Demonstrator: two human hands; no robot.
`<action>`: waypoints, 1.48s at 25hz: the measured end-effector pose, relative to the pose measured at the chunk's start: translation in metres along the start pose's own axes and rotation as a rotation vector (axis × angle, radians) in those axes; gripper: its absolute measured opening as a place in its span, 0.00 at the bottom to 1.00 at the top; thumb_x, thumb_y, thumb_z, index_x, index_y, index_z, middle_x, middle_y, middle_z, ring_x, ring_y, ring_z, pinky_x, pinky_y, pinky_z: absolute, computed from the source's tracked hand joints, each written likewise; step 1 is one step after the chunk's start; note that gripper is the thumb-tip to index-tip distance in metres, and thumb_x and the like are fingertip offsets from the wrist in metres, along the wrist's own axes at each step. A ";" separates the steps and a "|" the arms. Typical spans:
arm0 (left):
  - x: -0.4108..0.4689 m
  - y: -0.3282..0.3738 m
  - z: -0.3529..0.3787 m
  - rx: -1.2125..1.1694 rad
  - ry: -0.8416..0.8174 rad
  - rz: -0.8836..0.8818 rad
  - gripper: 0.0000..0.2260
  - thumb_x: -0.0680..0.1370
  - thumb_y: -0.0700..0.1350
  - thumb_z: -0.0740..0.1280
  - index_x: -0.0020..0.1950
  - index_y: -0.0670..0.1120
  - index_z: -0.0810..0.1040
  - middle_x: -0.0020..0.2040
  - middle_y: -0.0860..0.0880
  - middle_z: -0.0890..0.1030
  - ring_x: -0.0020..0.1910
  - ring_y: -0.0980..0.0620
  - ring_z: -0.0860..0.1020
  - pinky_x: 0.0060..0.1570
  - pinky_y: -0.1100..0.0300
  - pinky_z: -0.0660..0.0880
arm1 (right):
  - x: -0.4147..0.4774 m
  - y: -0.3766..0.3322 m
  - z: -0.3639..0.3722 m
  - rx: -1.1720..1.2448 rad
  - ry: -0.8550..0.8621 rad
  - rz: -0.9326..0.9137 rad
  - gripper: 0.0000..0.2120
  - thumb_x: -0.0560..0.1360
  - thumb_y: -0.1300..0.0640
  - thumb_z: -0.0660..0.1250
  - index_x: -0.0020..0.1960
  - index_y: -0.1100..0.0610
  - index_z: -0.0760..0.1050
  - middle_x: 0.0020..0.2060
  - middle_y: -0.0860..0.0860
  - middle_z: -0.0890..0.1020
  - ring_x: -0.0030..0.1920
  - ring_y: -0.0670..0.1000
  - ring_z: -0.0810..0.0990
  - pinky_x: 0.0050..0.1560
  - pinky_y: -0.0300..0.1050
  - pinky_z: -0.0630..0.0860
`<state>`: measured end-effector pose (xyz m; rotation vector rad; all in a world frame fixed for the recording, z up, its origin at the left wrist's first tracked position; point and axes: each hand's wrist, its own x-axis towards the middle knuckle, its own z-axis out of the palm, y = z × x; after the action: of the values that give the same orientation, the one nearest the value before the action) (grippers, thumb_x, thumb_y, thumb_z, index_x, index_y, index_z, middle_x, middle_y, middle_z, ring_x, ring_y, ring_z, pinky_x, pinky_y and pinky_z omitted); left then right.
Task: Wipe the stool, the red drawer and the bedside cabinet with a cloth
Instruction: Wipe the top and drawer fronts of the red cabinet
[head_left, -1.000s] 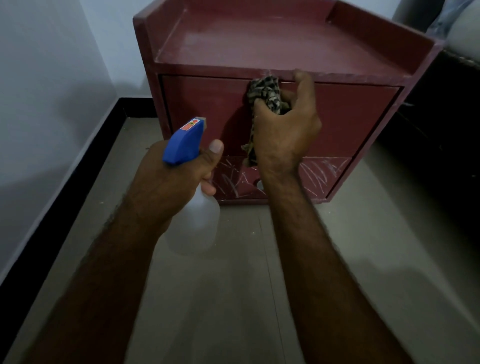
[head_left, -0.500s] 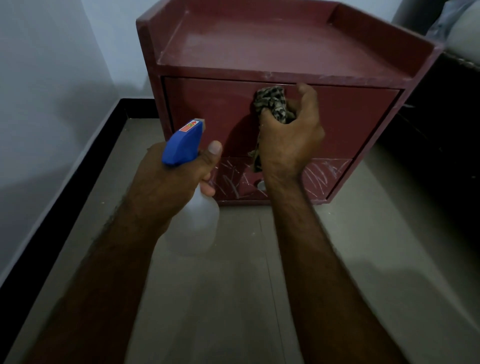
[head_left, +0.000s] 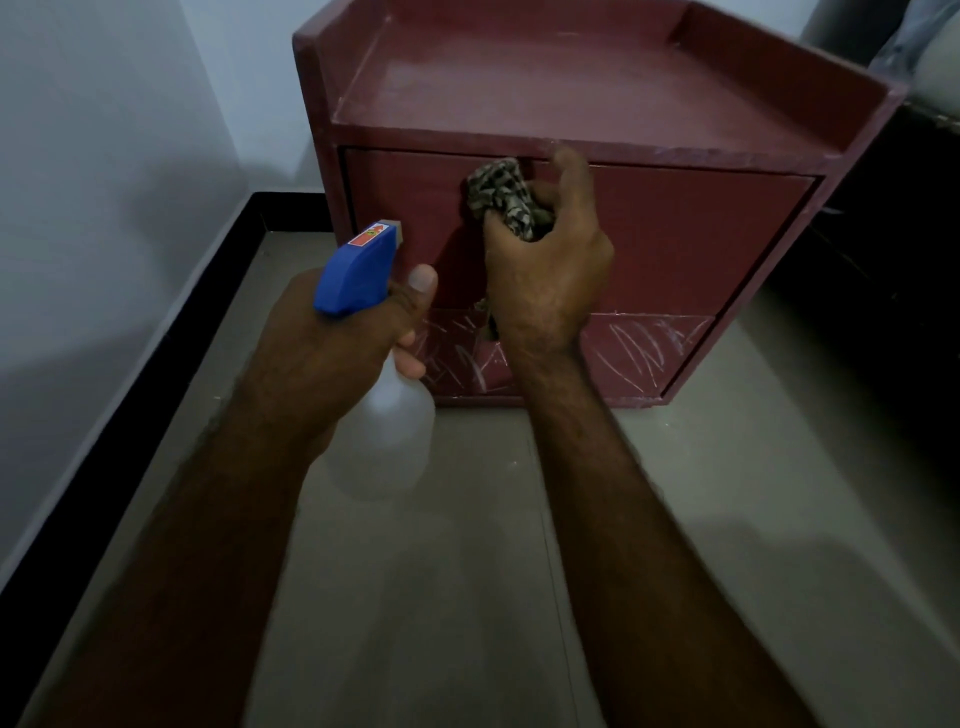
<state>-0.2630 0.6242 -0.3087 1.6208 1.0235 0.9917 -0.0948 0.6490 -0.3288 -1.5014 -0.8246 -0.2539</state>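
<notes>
Right hand (head_left: 545, 275) grips bunched cloth (head_left: 501, 200), pressing it on the red drawer (head_left: 675, 239) front near its top edge to wipe. Left hand (head_left: 332, 348) grips spray bottle (head_left: 384, 415), nozzle aimed at the drawer, ready to wet it.

We find the patterned cloth (head_left: 501, 200) bunched against the red drawer (head_left: 675, 234), at its twelve o'clock edge. The bedside cabinet (head_left: 571, 88) stands upright, drawer closed.

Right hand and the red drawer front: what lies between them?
The bunched patterned cloth, gripped by the right hand against the drawer front, in the head view.
</notes>
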 end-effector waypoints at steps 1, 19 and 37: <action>0.000 0.000 -0.002 -0.011 0.007 -0.001 0.03 0.72 0.63 0.70 0.42 0.68 0.78 0.38 0.50 0.83 0.38 0.42 0.84 0.54 0.34 0.80 | 0.002 0.004 -0.002 0.006 0.031 0.025 0.28 0.69 0.54 0.76 0.69 0.50 0.77 0.48 0.43 0.86 0.45 0.48 0.84 0.42 0.52 0.84; 0.007 -0.007 -0.015 -0.024 0.011 -0.019 0.17 0.73 0.64 0.72 0.49 0.53 0.80 0.39 0.44 0.82 0.37 0.39 0.84 0.50 0.33 0.81 | 0.009 0.001 -0.010 0.557 -0.218 0.550 0.29 0.71 0.61 0.77 0.70 0.50 0.74 0.57 0.51 0.84 0.52 0.51 0.87 0.51 0.55 0.86; -0.010 -0.006 0.032 0.024 -0.078 -0.064 0.06 0.76 0.59 0.67 0.45 0.62 0.71 0.43 0.44 0.82 0.39 0.45 0.85 0.55 0.42 0.81 | 0.000 0.078 -0.078 0.891 -0.321 1.028 0.24 0.78 0.65 0.70 0.73 0.61 0.73 0.62 0.61 0.84 0.60 0.62 0.85 0.57 0.60 0.83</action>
<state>-0.2371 0.6071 -0.3227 1.6230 1.0311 0.8697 -0.0211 0.5843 -0.3787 -0.9292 -0.2318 1.0154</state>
